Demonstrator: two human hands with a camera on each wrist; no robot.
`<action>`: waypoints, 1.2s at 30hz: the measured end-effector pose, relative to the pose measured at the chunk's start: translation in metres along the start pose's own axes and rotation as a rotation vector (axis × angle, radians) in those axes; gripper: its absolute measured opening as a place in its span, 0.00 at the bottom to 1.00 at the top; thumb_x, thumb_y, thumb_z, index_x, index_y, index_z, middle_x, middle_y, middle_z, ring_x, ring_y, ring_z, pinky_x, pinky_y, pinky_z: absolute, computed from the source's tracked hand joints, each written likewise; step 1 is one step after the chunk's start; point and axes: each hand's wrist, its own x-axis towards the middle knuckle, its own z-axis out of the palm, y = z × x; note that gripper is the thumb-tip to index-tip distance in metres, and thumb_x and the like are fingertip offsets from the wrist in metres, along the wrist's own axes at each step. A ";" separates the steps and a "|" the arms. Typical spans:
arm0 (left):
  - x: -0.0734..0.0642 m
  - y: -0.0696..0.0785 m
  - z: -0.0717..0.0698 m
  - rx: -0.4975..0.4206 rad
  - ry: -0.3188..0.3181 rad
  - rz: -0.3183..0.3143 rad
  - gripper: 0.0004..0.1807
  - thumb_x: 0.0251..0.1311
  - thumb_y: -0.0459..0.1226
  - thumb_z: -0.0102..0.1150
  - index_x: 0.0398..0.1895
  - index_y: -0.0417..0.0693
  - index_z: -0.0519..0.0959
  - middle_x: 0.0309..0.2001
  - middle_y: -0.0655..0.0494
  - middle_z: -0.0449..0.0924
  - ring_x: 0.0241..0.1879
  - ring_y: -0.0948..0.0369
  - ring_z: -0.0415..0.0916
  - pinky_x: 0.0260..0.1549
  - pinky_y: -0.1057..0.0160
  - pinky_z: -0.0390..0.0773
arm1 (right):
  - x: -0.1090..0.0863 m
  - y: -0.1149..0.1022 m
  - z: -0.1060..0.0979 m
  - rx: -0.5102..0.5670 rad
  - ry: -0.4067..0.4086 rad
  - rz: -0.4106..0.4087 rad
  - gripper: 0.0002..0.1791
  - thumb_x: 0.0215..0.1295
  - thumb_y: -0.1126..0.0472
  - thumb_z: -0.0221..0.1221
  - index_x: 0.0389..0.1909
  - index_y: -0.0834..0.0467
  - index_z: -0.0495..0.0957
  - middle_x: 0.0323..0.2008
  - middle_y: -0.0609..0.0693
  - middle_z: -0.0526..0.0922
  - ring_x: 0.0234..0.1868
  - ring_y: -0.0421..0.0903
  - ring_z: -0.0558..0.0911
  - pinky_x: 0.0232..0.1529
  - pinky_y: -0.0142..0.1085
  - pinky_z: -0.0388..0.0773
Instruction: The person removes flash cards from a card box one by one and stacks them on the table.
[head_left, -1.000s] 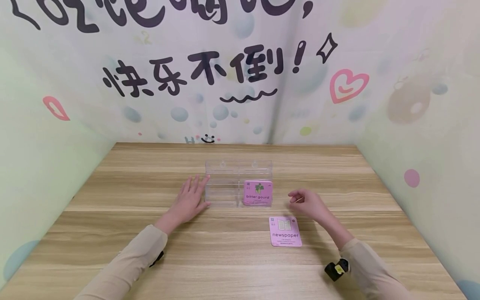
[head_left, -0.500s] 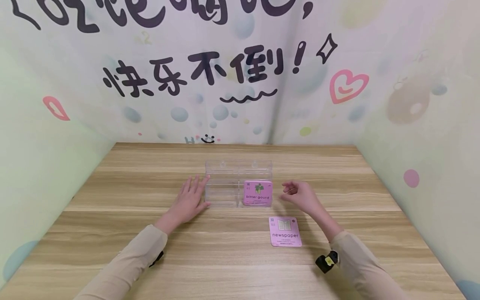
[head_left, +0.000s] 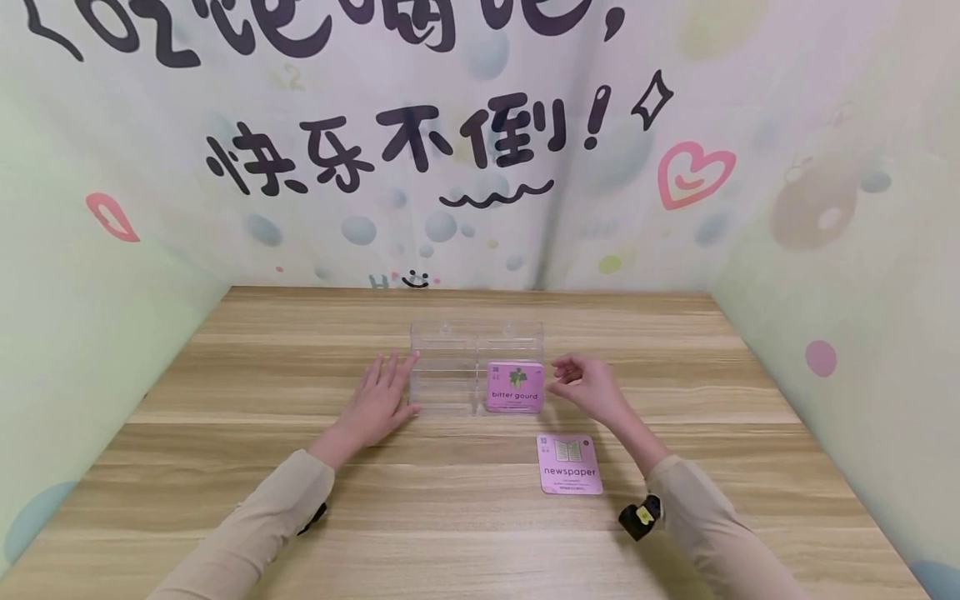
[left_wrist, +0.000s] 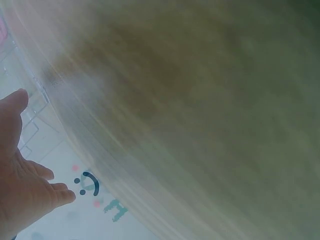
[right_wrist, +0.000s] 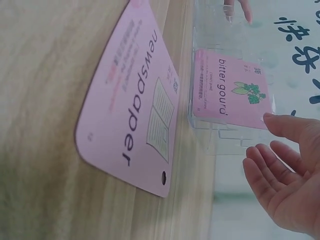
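A clear plastic card holder (head_left: pixel 444 392) with side-by-side compartments stands on the wooden table. Its right compartment holds a pink "bitter gourd" card (head_left: pixel 515 387); the left one shows no card. My left hand (head_left: pixel 372 408) lies spread against the holder's left side, fingertips at its edge. Just right of the holder hovers my right hand (head_left: pixel 592 387), fingers loosely bent with nothing between them. In the right wrist view, its thumb tip (right_wrist: pixel 270 119) overlaps the card's corner. A pink "newspaper" card (head_left: pixel 570 464) lies face up in front of the holder, below my right hand.
The wooden table (head_left: pixel 420 525) meets a printed backdrop (head_left: pixel 480 242) with large black characters behind, and pale walls rise on both sides. A black wrist camera (head_left: pixel 640 518) sits under my right sleeve.
My right hand has moved left, and slightly away from me, up to the holder's right edge. The left hand, the holder and both cards have stayed in place.
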 end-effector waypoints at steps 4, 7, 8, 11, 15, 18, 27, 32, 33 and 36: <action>0.000 0.000 -0.001 -0.013 -0.004 -0.002 0.43 0.61 0.47 0.53 0.71 0.48 0.39 0.67 0.29 0.43 0.65 0.33 0.40 0.60 0.38 0.45 | 0.001 0.000 0.002 0.019 0.002 -0.012 0.18 0.48 0.69 0.65 0.41 0.71 0.75 0.34 0.61 0.80 0.35 0.51 0.80 0.36 0.37 0.78; -0.001 0.000 -0.001 -0.013 -0.001 0.001 0.43 0.61 0.46 0.53 0.71 0.47 0.39 0.67 0.29 0.43 0.65 0.33 0.40 0.60 0.38 0.45 | 0.002 0.001 0.003 0.029 0.004 -0.021 0.17 0.49 0.69 0.65 0.41 0.70 0.76 0.34 0.59 0.80 0.35 0.51 0.80 0.36 0.37 0.78; -0.001 0.000 -0.001 -0.013 0.000 0.003 0.43 0.61 0.46 0.53 0.71 0.47 0.39 0.66 0.28 0.43 0.65 0.33 0.40 0.60 0.38 0.46 | 0.003 0.002 0.004 0.033 0.004 -0.023 0.17 0.49 0.69 0.65 0.41 0.70 0.76 0.34 0.59 0.80 0.35 0.51 0.80 0.36 0.37 0.78; -0.001 0.001 -0.002 -0.012 0.005 0.007 0.43 0.61 0.46 0.53 0.70 0.47 0.40 0.66 0.28 0.44 0.64 0.33 0.41 0.60 0.38 0.46 | 0.005 0.003 0.005 0.052 0.005 -0.025 0.17 0.49 0.69 0.65 0.41 0.71 0.75 0.35 0.60 0.80 0.35 0.51 0.80 0.37 0.38 0.78; -0.001 0.001 -0.002 -0.004 0.011 0.009 0.43 0.61 0.46 0.53 0.70 0.47 0.40 0.66 0.28 0.44 0.64 0.33 0.41 0.60 0.38 0.47 | 0.004 -0.006 0.007 0.094 0.017 -0.027 0.17 0.50 0.72 0.63 0.41 0.74 0.74 0.34 0.64 0.80 0.35 0.55 0.79 0.38 0.38 0.77; -0.001 0.001 -0.002 -0.002 0.015 0.011 0.43 0.60 0.46 0.53 0.70 0.46 0.40 0.66 0.28 0.45 0.64 0.33 0.42 0.60 0.38 0.47 | 0.000 -0.020 0.006 0.110 0.036 -0.030 0.16 0.49 0.74 0.62 0.40 0.76 0.73 0.33 0.66 0.79 0.34 0.57 0.78 0.36 0.35 0.77; -0.001 0.001 0.000 0.003 0.012 0.003 0.44 0.60 0.47 0.53 0.71 0.47 0.39 0.66 0.29 0.44 0.64 0.33 0.41 0.59 0.38 0.48 | -0.003 -0.030 0.010 0.125 0.072 -0.046 0.14 0.49 0.76 0.61 0.38 0.76 0.74 0.31 0.66 0.78 0.32 0.54 0.78 0.37 0.41 0.77; -0.001 0.000 0.001 -0.001 0.009 -0.001 0.44 0.60 0.46 0.53 0.71 0.47 0.39 0.66 0.29 0.44 0.64 0.33 0.41 0.59 0.37 0.48 | -0.001 -0.027 0.013 0.133 0.090 -0.047 0.13 0.48 0.77 0.61 0.38 0.75 0.75 0.31 0.65 0.79 0.32 0.54 0.77 0.37 0.42 0.76; -0.001 0.000 0.001 0.000 0.008 -0.001 0.43 0.60 0.46 0.53 0.71 0.47 0.39 0.66 0.29 0.44 0.64 0.33 0.41 0.59 0.37 0.48 | -0.001 -0.027 0.013 0.133 0.093 -0.047 0.13 0.48 0.77 0.61 0.37 0.75 0.75 0.31 0.65 0.79 0.32 0.54 0.77 0.37 0.42 0.76; -0.001 -0.001 0.002 0.006 0.011 0.000 0.43 0.60 0.46 0.53 0.70 0.48 0.39 0.66 0.29 0.45 0.64 0.33 0.42 0.59 0.37 0.48 | 0.000 -0.027 0.014 0.134 0.104 -0.046 0.13 0.48 0.77 0.62 0.37 0.75 0.75 0.31 0.65 0.79 0.32 0.52 0.77 0.36 0.40 0.76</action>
